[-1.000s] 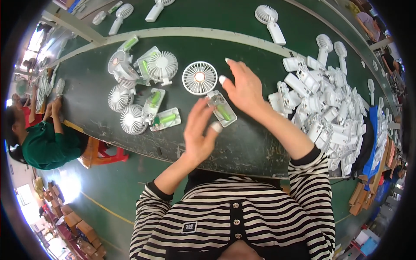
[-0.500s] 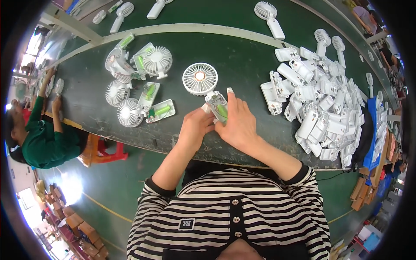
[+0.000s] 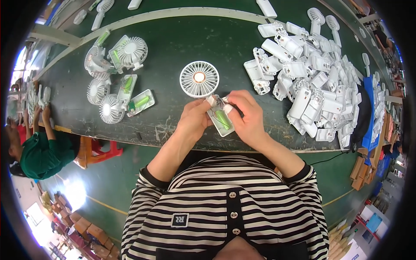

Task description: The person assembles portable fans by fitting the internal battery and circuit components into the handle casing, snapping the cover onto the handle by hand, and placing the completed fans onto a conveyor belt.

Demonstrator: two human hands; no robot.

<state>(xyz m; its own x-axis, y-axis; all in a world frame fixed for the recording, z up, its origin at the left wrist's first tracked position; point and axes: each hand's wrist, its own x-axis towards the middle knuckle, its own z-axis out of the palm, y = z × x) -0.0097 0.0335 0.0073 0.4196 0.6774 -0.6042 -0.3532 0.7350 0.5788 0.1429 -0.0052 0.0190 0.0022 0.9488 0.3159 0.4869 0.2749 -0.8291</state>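
In front of me lies a small white handheld fan, its round grille [image 3: 199, 79] facing up. Its opened handle shell [image 3: 222, 126] points toward me and shows a green battery [image 3: 222, 119] and thin wires. My left hand [image 3: 193, 119] is closed on the left side of the shell near the fan's neck, thumb at its upper end. The fingers of my right hand [image 3: 249, 116] are curled in a pinch at the shell's upper right end. Whatever lies between those fingertips is too small to make out. White coverings wrap some fingertips.
Several part-assembled fans [image 3: 111, 108] with open handles and green batteries lie to the left. A large heap of white handle shells [image 3: 320, 97] covers the right side, beside a blue bin [image 3: 368, 112]. A co-worker in green [image 3: 54, 149] sits at the far left near a red stool [image 3: 108, 151].
My right hand has gone from a stretched index finger to a pinch at the shell's upper end. More of the shell and battery shows. The whole view has shifted slightly.
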